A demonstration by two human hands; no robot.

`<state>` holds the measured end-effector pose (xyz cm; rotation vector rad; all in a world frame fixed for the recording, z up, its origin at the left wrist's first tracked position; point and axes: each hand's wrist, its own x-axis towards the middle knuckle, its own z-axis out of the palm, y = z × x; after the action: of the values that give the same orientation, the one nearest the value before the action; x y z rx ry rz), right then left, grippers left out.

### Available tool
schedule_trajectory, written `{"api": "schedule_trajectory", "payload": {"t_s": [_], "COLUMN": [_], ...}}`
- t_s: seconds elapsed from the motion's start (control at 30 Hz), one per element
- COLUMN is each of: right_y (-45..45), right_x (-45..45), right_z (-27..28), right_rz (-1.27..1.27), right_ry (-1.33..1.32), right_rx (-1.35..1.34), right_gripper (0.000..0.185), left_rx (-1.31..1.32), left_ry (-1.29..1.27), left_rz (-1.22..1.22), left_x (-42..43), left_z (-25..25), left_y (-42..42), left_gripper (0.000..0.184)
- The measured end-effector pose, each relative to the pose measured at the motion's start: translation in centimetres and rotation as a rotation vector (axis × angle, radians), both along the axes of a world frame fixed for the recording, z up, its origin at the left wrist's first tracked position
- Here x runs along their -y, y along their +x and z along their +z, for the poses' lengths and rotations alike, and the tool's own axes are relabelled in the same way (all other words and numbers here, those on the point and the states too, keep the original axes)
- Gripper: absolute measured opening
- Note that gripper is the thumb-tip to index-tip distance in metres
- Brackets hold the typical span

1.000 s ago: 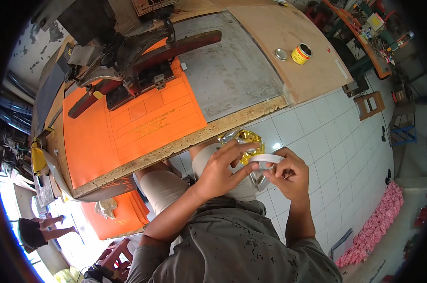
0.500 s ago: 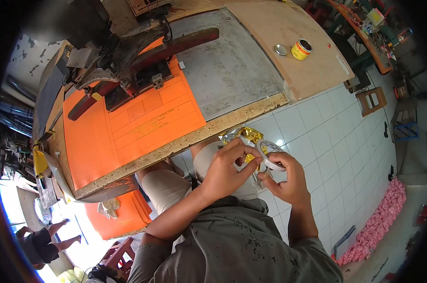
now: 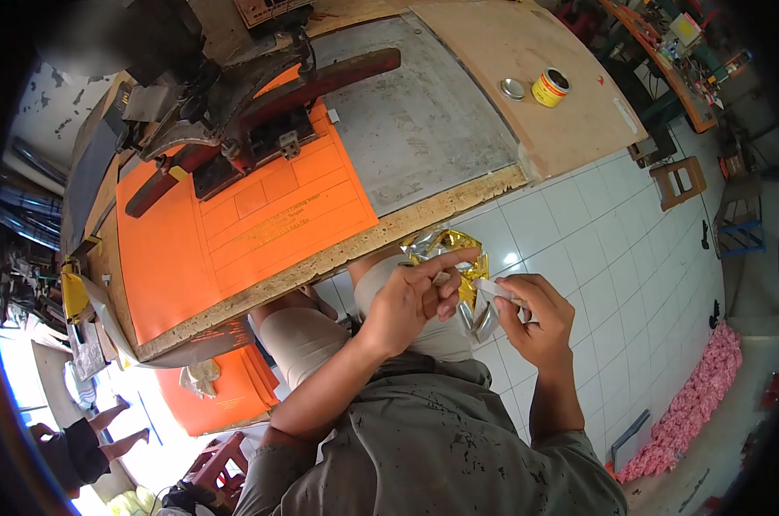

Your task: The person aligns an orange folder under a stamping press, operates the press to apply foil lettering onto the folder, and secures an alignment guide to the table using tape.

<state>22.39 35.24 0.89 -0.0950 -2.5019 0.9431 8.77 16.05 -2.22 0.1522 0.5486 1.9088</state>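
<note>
In the head view, holds a white roll (image 3: 494, 290) in the right grip (image 3: 540, 322), with thumb and fingers clamped on it near the lap. Shows only a small part of the roll, with the rest hidden by the fingers. Has the left grip (image 3: 404, 305) partly open just beside it, with the pointing finger held out long, apart from the thumb, and the other fingers bent in. Cannot tell for sure about any small thing between those bent fingers, or about any touch with the roll.

Just past both grips, shows crumpled gold and silver foil (image 3: 470, 264), partly blocked from sight by the left fingers. Cannot tell about what holds up the foil.

Up ahead, has a big worktop (image 3: 346, 255) with a large orange sheet (image 3: 161, 275) on it. Hides the top part of that sheet under a dark machine (image 3: 213, 112) with a long red bar (image 3: 351, 72). To the right of the sheet, shows a flat gray plate (image 3: 428, 112), then a brown board (image 3: 570, 133) with a yellow tin (image 3: 548, 91) on it, open and upright, near a round lid (image 3: 511, 89).

Far to the right, shows a pink heap (image 3: 690, 400) on the white floor (image 3: 578, 249). Down at the left, has more orange sheets (image 3: 221, 404) below the worktop and another person (image 3: 81, 451) far off.
</note>
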Motion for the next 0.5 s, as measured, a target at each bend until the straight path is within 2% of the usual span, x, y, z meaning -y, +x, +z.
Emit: {"api": "schedule_trajectory", "payload": {"t_s": [0.1,0.4,0.5], "right_y": [0.0,-0.4,-0.8], "right_x": [0.4,0.9,1.1], "right_z": [0.6,1.1,0.8], "right_rz": [0.01,0.013,0.026], "right_ry": [-0.015,-0.008,-0.029], "right_rx": [0.015,-0.028,-0.059], "right_gripper": [0.026,0.031,0.031], "left_rx": [0.087,-0.011,-0.096], "left_ry": [-0.015,-0.114,-0.108], "left_rz": [-0.007,0.178,0.221], "left_x": [0.2,0.3,0.4], "left_z": [-0.3,-0.6,-2.4], "left_y": [0.2,0.5,0.8], "left_gripper": [0.059,0.041,0.034]}}
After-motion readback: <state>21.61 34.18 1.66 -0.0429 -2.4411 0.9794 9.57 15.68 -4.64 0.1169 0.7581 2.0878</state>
